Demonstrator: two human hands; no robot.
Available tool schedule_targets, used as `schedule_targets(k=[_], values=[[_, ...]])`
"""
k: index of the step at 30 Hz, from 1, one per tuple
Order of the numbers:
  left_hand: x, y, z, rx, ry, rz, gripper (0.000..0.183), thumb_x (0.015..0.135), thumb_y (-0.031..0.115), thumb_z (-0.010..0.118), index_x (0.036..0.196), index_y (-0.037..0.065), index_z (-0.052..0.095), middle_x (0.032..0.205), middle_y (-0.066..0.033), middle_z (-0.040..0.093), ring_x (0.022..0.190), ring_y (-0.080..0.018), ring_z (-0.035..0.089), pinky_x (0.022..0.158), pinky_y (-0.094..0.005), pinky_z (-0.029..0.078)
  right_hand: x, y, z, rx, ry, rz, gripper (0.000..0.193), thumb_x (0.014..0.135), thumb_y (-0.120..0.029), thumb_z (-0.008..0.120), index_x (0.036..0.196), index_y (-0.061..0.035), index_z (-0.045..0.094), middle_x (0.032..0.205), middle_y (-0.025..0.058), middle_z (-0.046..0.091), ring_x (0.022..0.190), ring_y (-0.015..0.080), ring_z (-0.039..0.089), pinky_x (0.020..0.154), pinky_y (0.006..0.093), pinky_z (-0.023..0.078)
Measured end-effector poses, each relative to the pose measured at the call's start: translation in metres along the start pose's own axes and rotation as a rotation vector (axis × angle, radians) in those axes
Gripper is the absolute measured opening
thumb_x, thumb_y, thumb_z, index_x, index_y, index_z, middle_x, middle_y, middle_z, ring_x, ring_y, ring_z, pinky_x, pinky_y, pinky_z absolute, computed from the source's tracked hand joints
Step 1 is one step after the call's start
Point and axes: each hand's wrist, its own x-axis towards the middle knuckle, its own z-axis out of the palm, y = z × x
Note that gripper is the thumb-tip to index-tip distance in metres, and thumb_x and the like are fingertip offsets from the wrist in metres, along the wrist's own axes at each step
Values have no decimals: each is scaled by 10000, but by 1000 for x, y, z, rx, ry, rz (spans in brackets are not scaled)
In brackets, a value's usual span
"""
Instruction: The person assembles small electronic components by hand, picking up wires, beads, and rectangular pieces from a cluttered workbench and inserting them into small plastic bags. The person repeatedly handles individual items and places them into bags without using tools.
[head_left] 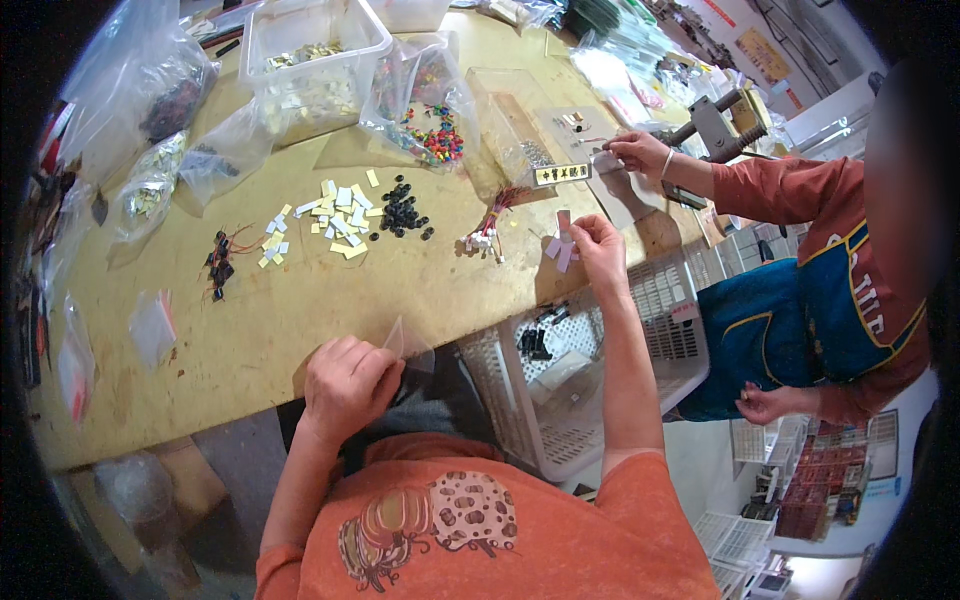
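Note:
At the table's front edge my left hand (350, 385) is closed on a small clear plastic bag (408, 343), whose corner sticks out past the fingers. Further right, my right hand (600, 248) pinches a small flat rectangular piece (564, 219), brownish with a pale edge, over several pale lilac pieces (560, 252) on the table. Just left of those lies a bundle of thin wires with white connectors (485, 238). Black round parts (403, 207) are heaped in the middle, beside white and yellow rectangular pieces (345, 215).
A co-worker's hand (640, 155) works at the table's right, near a press (725, 125). A plastic crate (560, 440) stands below the front edge. A clear bin (385, 48) and a bag of colourful parts (430, 90) stand at the back. Black wired parts (219, 262) lie left.

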Motion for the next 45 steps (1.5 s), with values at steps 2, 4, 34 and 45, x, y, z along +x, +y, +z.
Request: schedule_targets(k=[2, 4, 34, 45], values=[[0, 0, 0, -18, 4, -13, 183, 763, 83, 775, 804, 88, 596, 680, -56, 569, 622, -270, 563, 574, -396, 455, -1, 2, 1, 18, -1, 5, 78, 965, -106, 674, 957, -35, 640, 847, 14, 677, 689, 68, 606, 596, 232, 491], [-1, -1, 0, -34, 15, -29, 180, 759, 78, 775, 800, 87, 599, 681, -59, 576, 624, -275, 568, 576, -397, 457, -3, -4, 4, 64, -10, 47, 74, 975, -107, 657, 971, -42, 621, 827, 41, 696, 632, 74, 600, 568, 227, 487], [-15, 5, -8, -122, 32, -117, 188, 738, 8, 765, 809, 80, 607, 702, -64, 617, 633, -280, 577, 598, -390, 451, -50, -46, 27, -1016, -81, -564, 271, 831, -177, 679, 1085, -86, 689, 1139, 63, 691, 1146, 267, 599, 980, 441, 420], [-17, 4, -6, -79, 33, -85, 196, 741, 13, 764, 794, 92, 593, 708, -65, 600, 636, -291, 577, 584, -398, 439, -60, -27, 53, -1068, 176, -699, 127, 852, -168, 672, 949, -90, 693, 1022, 37, 719, 1015, 225, 649, 950, 416, 434]])
